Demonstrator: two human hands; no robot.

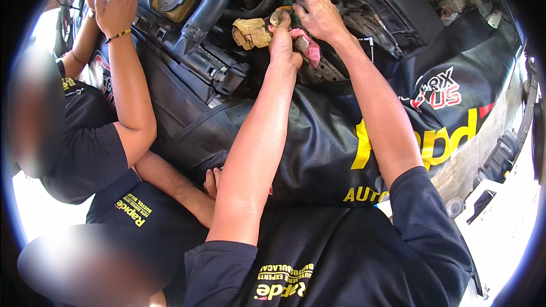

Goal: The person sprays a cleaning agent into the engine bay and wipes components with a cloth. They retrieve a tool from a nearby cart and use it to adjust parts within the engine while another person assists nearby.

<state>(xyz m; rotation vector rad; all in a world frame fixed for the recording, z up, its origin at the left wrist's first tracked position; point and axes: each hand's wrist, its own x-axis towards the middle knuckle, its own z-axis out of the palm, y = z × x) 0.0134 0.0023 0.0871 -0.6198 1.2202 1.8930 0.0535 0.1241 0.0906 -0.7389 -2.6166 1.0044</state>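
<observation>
**Two bare hands close together in the eng. bay, L one on a pink rag**

The L hand (282, 48) is clamped on a pink rag (310, 52), thumb on top & pointing into the bay; the rag's loose end pokes out on the R side of the wrist. Just L of it is a crumpled tan wad (251, 34), cloth or paper, can't tell. The R hand (319, 17) comes in from the other side w/ fingers curled, tips right by the L thumb; can't tell if they're pinched on anything, as the spot btwn the hands is cluttered & partly covered.

Around them: a thick black hose (215, 11) bends down to the L, w/ a yellowed plastic reservoir (173, 1) & its round cap past it. On the R, near that forearm, a thin silver rod (371, 50) w/ a crosspiece on top, then a big black plastic housing (392, 8). Nearer the body, a black fender cover (318, 136) w/ yellow & red print drapes over the car's edge.

Two co-workers on the L: one has a raised hand (116, 8) by the reservoir, beaded bracelet (118, 35) on the wrist; the other's fingers (211, 183) show beside the person's L forearm.
</observation>
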